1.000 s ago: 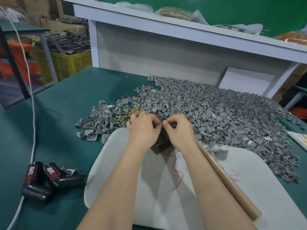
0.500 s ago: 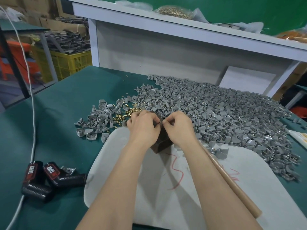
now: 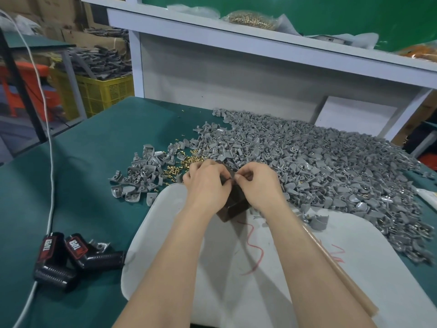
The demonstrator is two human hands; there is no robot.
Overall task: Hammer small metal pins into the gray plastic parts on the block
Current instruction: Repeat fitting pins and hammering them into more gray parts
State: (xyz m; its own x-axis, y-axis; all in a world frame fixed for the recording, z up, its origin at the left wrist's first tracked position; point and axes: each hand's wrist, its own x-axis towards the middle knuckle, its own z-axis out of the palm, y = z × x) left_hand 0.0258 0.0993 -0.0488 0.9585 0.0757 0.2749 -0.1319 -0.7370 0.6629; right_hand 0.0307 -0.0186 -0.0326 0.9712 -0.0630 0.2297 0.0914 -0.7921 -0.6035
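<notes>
A dark brown block (image 3: 233, 205) stands on the white board (image 3: 272, 275), mostly hidden behind both hands. My left hand (image 3: 207, 185) and my right hand (image 3: 259, 185) meet fingertip to fingertip over the block's top, fingers curled and pinching something small there; the piece itself is hidden. A huge heap of gray plastic parts (image 3: 319, 166) spreads behind and to the right. Loose brass pins (image 3: 186, 160) lie just left of the hands, beside a smaller group of gray parts (image 3: 139, 178). A wooden handle (image 3: 340, 275) runs under my right forearm.
Two black tools labelled in red (image 3: 71, 256) lie at the front left on the green table (image 3: 82, 162), with a white cable (image 3: 47, 138) running past them. A white shelf (image 3: 260, 48) with a bag of brass pins (image 3: 250, 18) stands behind.
Both hands stay together over the block; the fingertips have shifted only slightly.
</notes>
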